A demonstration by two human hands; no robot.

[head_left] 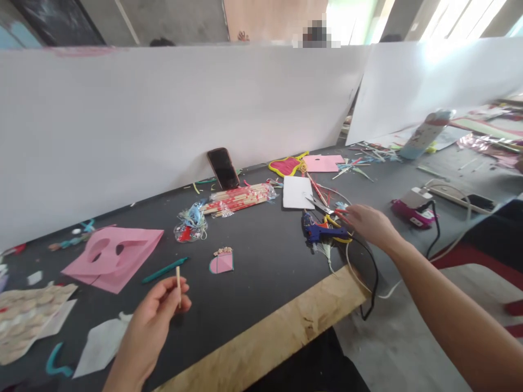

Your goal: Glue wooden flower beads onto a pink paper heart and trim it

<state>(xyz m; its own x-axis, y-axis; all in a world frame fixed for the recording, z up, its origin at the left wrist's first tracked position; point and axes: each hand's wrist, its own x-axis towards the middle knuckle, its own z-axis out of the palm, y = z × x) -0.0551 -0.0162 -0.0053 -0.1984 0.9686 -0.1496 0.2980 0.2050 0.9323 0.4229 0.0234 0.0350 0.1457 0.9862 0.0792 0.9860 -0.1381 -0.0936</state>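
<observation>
Short pale wooden stick [178, 287] stands nearly upright, pinched in the left hand [149, 310]. Steel scissors [321, 205] lie flat just ahead of the right hand [370, 226], handles possibly touched, hard to tell. Blue glue gun [322, 233] lies on its side just beside that hand.

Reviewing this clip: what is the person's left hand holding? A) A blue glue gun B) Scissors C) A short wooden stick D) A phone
C. The left hand pinches a short wooden stick upright between its thumb and fingers.
</observation>
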